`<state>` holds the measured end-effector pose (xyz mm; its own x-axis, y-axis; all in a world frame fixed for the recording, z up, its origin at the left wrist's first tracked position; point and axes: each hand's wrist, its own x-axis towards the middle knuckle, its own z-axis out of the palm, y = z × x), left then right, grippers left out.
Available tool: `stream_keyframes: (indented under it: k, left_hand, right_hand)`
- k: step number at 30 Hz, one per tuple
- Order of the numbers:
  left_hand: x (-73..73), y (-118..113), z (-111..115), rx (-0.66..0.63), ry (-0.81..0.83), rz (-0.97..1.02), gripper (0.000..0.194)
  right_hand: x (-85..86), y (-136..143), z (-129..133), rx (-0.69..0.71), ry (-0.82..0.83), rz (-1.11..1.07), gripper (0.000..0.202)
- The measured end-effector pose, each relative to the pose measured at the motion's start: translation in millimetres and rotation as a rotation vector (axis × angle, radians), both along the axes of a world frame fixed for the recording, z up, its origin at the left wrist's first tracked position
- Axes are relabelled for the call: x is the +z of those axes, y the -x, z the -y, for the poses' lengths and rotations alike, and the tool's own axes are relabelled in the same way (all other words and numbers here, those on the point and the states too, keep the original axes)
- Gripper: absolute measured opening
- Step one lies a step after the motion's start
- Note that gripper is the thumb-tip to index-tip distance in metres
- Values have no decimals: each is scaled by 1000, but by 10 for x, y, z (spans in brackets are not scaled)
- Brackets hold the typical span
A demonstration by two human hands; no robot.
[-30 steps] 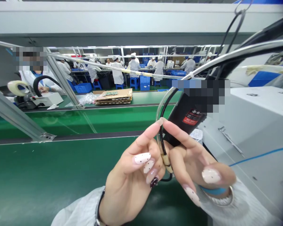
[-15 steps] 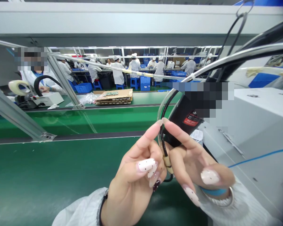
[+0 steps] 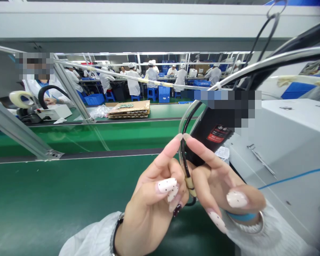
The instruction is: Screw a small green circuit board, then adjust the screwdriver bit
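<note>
Left hand (image 3: pixel 152 199) and right hand (image 3: pixel 224 192) both pinch one black cable (image 3: pixel 183 156) paired with clear tubing; one black tool body (image 3: pixel 210 137), red label.

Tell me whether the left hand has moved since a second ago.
Yes, slightly: the left hand has curled its lower fingers in and shifted a little right, judged against the belt's white edge line.

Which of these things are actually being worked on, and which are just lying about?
In hand:
left hand and right hand, pinching the clear tube and black cable together
black tool the cable runs to

Lying about:
cardboard stack across the green belt
white machine housing
blue wire
tape roll
</note>
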<state>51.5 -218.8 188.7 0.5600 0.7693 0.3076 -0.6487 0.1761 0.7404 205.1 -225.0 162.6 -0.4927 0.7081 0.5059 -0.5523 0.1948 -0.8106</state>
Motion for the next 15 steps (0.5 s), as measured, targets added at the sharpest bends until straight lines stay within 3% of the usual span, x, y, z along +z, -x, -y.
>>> stream_keyframes:
  k: [15]
  left_hand:
    - [-15, -2, -15, -5, -15, -1, 41]
  right_hand:
    - [-36, -7, 6, -67, 73, 71, 81]
